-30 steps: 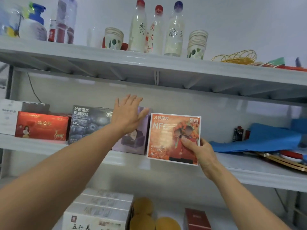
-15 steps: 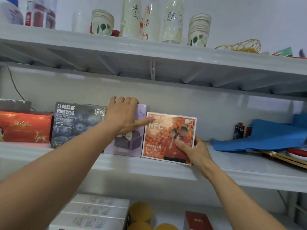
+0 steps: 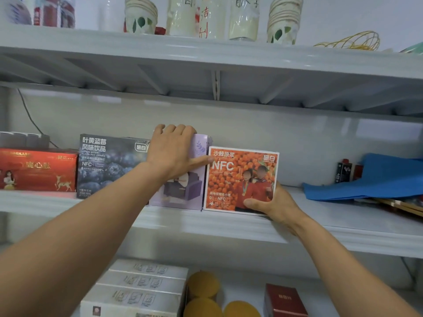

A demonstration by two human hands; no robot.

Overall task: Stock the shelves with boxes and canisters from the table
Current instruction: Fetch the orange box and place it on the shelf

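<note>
The orange box (image 3: 241, 179) stands on the middle shelf (image 3: 229, 227), near the shelf's front edge. Its front faces out and shows orange berries and the letters NFC. Its left side is right up against the purple box (image 3: 183, 193).

The right hand (image 3: 274, 203) holds the orange box at its lower right corner. The grip is closed on the box, with the thumb flat on the front and the fingers hidden behind it.

The left hand (image 3: 174, 152) is on the purple box. Its fingers (image 3: 174, 130) curl over the box's top edge, so this grip is closed on it too. The thumb sticks out straight to the right, and its tip touches the left edge of the orange box.

Left of the purple box stands a dark blueberry drink box (image 3: 107, 165). Next to that, toward the left end of the shelf, stands a red box (image 3: 36, 170). A blue cloth (image 3: 377, 177) lies toward the right end of the same shelf, well apart from the orange box.

The top shelf (image 3: 206, 53) holds stacks of paper cups (image 3: 140, 17) and bottles (image 3: 243, 19). Below the middle shelf are long white boxes (image 3: 142, 289), round yellow canisters (image 3: 203, 284) and a small dark red box (image 3: 283, 300).
</note>
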